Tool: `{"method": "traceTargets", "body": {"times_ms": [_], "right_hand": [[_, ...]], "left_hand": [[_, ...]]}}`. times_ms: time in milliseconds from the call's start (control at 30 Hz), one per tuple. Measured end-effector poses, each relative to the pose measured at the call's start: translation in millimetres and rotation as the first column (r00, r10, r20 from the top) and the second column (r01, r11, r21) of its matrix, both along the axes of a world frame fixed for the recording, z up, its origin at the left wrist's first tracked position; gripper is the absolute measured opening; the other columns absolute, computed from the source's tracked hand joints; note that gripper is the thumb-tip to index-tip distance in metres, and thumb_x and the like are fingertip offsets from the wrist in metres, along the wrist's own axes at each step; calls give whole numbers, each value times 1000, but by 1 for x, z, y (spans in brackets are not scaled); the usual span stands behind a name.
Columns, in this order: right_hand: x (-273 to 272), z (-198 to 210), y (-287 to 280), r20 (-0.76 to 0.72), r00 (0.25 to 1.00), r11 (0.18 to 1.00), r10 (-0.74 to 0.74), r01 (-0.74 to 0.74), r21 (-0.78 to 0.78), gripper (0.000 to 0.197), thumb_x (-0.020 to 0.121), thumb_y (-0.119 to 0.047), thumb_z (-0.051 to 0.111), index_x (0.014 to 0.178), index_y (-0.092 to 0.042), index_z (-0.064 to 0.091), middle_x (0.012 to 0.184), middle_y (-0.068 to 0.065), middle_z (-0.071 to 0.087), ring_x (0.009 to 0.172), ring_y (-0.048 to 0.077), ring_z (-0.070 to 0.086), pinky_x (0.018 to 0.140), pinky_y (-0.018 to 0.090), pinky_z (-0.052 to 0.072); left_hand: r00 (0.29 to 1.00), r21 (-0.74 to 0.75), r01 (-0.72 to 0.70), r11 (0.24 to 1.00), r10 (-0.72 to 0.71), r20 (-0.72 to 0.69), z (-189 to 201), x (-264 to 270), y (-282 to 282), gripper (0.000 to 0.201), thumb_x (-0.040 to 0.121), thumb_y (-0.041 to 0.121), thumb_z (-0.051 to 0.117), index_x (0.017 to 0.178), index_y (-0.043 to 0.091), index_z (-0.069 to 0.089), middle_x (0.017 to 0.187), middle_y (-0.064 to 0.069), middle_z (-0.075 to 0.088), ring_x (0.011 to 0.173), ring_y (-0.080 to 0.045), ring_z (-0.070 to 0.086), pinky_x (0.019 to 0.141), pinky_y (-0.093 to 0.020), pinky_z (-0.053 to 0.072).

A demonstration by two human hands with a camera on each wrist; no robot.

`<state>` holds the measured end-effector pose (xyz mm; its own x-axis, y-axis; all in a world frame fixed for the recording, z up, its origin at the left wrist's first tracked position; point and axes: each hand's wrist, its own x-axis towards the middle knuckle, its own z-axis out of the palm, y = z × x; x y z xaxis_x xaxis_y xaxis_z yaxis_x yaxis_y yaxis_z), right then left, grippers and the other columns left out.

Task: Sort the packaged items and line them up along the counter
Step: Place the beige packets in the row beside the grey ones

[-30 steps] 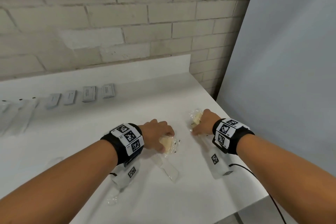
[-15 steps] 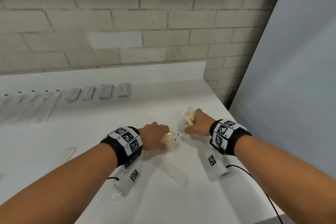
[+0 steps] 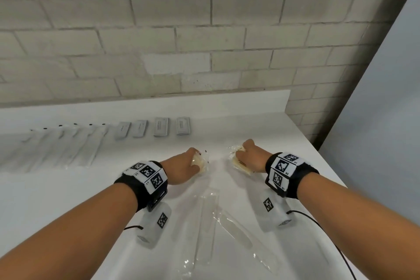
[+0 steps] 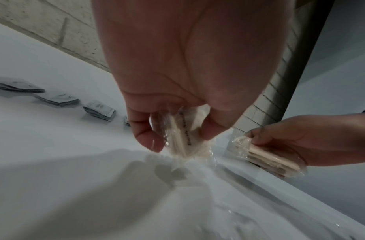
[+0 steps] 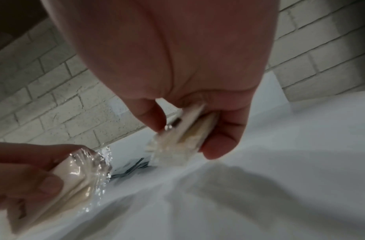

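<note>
Pale brick backs the white counter, where grey sachets sit in a far row. Left hand and right hand each grip a wrapped stick bundle; set both down squarely beside the row's right end. Wrapper print is unreadable.

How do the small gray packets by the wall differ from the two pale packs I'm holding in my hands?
The gray packets lie flat in a row near the back of the counter, untouched; the pale packs are gripped, one in the left hand and one in the right hand. The gray packets look opaque; the pale packs sit in clear crinkled film showing pale sticks. Both kinds are small wrapped items.
</note>
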<state>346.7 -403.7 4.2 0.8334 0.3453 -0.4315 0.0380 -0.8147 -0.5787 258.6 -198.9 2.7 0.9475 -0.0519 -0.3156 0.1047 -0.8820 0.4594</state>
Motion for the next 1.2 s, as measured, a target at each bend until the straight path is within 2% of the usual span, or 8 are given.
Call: {"method": "traceTargets", "body": {"times_ms": [100,233,433,600,833,967,1133,1200], "right_hand": [[17,8,21,92,991,994,96,-90,-64,42,98,-18,35,136,-1,36,105,8,55,74,12,47,63,22,36],[53,14,41,144,983,985,113,-93,-143,37,98,-13,35,132,-2,42,113,11,54,89,21,48,63,23,37],[128,13,63,311,936,953,166,-71,-296,36,96,-13,34,131,-12,41,131,12,45,117,30,49,97,39,44],[176,-10,74,373,883,896,285,-107,-431,40,95,-11,35,135,-13,37,134,10,43,120,29,46,98,40,41],[189,-40,77,388,854,900,347,-187,-393,50,92,-20,40,141,-15,30,142,6,37,127,27,39,102,39,36],[183,-45,72,367,852,889,375,-217,-405,56,88,-20,47,140,-13,28,140,6,35,127,27,37,99,37,36],[184,-33,68,252,915,914,315,-222,-339,54,92,-19,48,143,-13,29,141,9,37,126,28,44,98,34,40],[185,-25,66,176,958,954,226,-180,-240,53,93,-17,49,142,-13,31,138,10,46,116,25,52,89,30,44]], "left_hand": [[1000,14,1,1000,-1,15,1,20,18,41,98,24,40,134,4,34,96,-10,58,81,-22,53,72,-29,40],[991,26,-20,999,16,130,5,61,26,34,96,16,40,125,-2,40,98,-8,51,81,-21,50,63,-26,35],[989,156,-49,987,25,148,3,148,18,41,93,8,39,134,8,35,130,-13,49,116,-30,51,91,-38,44],[987,395,-33,918,-32,155,-18,198,5,54,87,3,47,138,10,32,135,-9,44,124,-28,43,102,-39,39],[977,583,-9,812,-118,178,-44,210,6,56,94,21,39,147,14,21,145,-8,34,132,-31,36,118,-41,18],[974,585,4,811,-135,180,-48,202,5,61,97,29,35,151,15,11,149,-7,28,132,-31,34,115,-42,21],[970,543,27,839,-153,188,-46,195,3,55,91,16,45,142,19,25,135,-4,40,120,-27,41,102,-38,30],[975,496,44,867,-145,167,-41,196,3,55,88,10,45,139,22,29,132,-2,43,119,-26,42,101,-38,29]]}}
